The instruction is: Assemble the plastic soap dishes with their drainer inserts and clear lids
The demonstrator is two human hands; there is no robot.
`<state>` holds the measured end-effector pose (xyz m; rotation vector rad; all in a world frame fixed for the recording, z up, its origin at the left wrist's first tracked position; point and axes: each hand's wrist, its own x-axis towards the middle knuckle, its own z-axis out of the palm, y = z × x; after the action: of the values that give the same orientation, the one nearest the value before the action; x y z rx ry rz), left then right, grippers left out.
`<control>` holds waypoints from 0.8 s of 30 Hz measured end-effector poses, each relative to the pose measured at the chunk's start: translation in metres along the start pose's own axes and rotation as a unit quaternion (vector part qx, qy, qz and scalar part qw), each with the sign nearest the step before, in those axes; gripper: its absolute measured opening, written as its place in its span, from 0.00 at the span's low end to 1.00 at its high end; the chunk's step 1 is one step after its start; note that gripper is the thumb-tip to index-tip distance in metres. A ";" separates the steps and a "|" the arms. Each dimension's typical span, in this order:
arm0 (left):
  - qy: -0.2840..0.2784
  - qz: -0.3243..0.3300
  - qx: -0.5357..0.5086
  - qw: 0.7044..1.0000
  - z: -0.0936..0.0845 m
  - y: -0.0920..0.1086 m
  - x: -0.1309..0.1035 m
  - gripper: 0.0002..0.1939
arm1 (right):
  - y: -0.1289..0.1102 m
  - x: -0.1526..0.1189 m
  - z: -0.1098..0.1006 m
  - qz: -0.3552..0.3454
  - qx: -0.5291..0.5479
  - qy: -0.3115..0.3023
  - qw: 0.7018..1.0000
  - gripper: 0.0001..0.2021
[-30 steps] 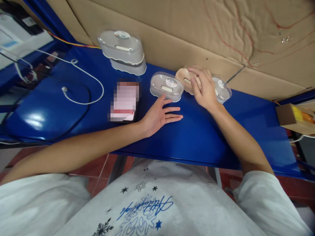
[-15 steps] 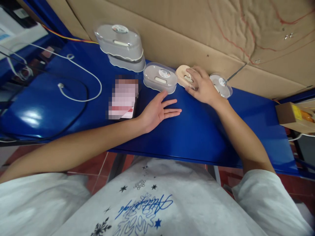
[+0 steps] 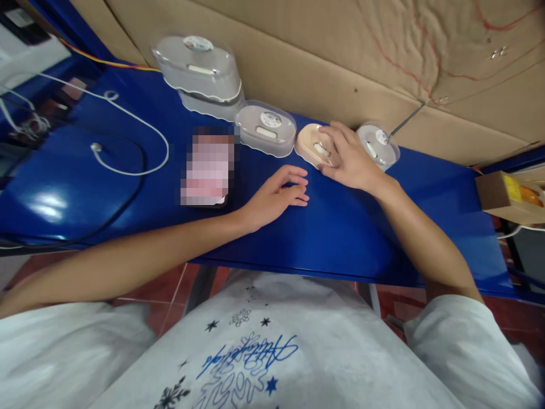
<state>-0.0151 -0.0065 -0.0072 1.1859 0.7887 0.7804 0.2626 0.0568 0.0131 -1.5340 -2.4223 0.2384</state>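
Box, peach and oval, stands on the blue table toward its back edge, in a row with clear-lidded ones. Right hand clamped on its right end: thumb low on the near side, fingers reaching over the far side, arched above the pale top slot. Grip spans the short way across, presumably because the oval is narrowest there and the sides give firmer purchase than the smooth top. Left hand holds nothing; fingers slightly apart and loosely curled just above or on the table (contact cannot be told), forearm across the front, perhaps placed so for steadiness. Grey box just beside on the left; end box beyond the right hand, with a thin rod slanting behind it. Stack of two farther left. All sit near the cardboard, which probably serves as a backstop and leaves the front of the table free for the arms. Phone lies left of the left hand, its screen masked; white cable loops farther left.
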 end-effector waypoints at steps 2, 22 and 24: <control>0.011 0.056 0.069 0.996 -0.004 -0.003 -0.001 0.20 | -0.008 -0.012 0.000 -0.018 0.013 0.001 1.000 0.47; -0.180 0.225 0.569 0.770 -0.018 0.006 -0.014 0.43 | -0.006 -0.018 -0.032 -0.070 0.179 -0.069 0.979 0.41; -0.178 0.229 0.574 0.766 -0.017 0.004 -0.016 0.38 | -0.003 -0.008 -0.014 -0.084 0.099 -0.049 0.990 0.44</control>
<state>-0.0379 -0.0111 -0.0047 2.6297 0.6315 0.3554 0.2675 0.0487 0.0263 -1.2531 -2.4978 0.5144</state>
